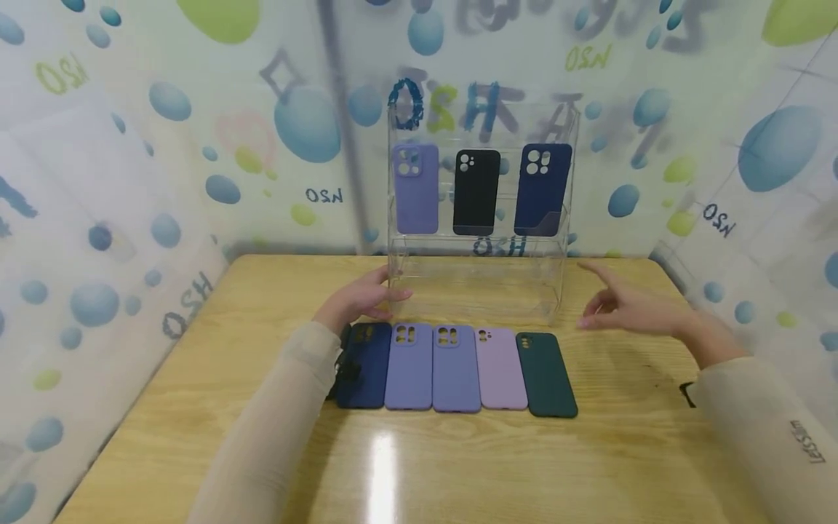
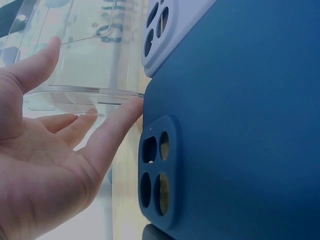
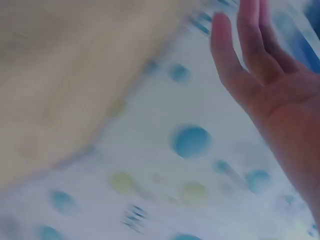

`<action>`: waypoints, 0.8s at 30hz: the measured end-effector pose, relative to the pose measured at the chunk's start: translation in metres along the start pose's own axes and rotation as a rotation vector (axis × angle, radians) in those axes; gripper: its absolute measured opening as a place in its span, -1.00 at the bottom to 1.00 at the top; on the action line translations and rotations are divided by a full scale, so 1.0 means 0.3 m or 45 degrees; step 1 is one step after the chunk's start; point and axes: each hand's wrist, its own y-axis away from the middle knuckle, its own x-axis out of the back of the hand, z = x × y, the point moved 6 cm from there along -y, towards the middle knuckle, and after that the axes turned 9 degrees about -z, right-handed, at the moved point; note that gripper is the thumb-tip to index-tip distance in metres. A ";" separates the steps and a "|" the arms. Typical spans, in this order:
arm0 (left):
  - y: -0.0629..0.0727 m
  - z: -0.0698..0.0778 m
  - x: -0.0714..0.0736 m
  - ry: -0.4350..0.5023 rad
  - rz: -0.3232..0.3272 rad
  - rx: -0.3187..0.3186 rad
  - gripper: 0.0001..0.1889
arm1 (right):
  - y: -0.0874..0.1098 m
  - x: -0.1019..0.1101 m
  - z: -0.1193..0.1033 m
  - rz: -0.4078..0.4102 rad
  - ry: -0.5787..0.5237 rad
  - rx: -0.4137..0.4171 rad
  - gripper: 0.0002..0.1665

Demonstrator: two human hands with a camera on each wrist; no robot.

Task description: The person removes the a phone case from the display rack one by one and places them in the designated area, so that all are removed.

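Note:
In the head view my left hand [image 1: 360, 297] is at the left edge of a clear plastic display stand [image 1: 474, 309], one digit overlapping its front. The left wrist view shows that hand's thumb and fingers spread to either side of the stand's transparent edge, one fingertip right at it. My right hand [image 1: 622, 302] hovers off the stand's right side, index finger extended, holding nothing. On the stand lean a lavender phone case [image 1: 417, 204], a black one [image 1: 476, 193] and a navy one [image 1: 542, 185].
Several phone cases lie in a row before the stand on the wooden table [image 1: 262, 437]: navy [image 1: 369, 371], two lavender [image 1: 409, 375], pink [image 1: 502, 371] and dark green [image 1: 548, 378]. Another dark case is mostly hidden beneath the left wrist. A bubble-patterned wall [image 1: 262, 145] stands behind.

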 end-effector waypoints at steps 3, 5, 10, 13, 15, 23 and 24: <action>-0.004 -0.014 0.002 0.005 0.006 -0.013 -0.04 | 0.001 0.147 -0.102 0.166 0.126 -0.001 0.37; -0.005 -0.020 0.003 0.006 0.010 -0.020 -0.05 | -0.006 0.225 -0.159 0.249 0.195 -0.006 0.38; -0.002 -0.010 0.001 -0.011 0.016 -0.023 -0.06 | -0.044 0.347 -0.252 0.406 0.306 0.026 0.39; -0.003 -0.001 0.001 -0.013 0.018 -0.018 -0.06 | -0.080 0.387 -0.280 0.496 0.357 0.049 0.37; -0.002 0.001 0.000 -0.012 0.017 -0.018 -0.06 | -0.107 0.404 -0.291 0.540 0.376 0.050 0.35; -0.005 -0.011 -0.002 -0.011 0.012 -0.020 -0.06 | -0.179 0.444 -0.267 0.622 0.403 0.016 0.29; -0.005 -0.012 -0.002 -0.013 0.010 -0.021 -0.06 | -0.185 0.445 -0.262 0.629 0.391 0.019 0.29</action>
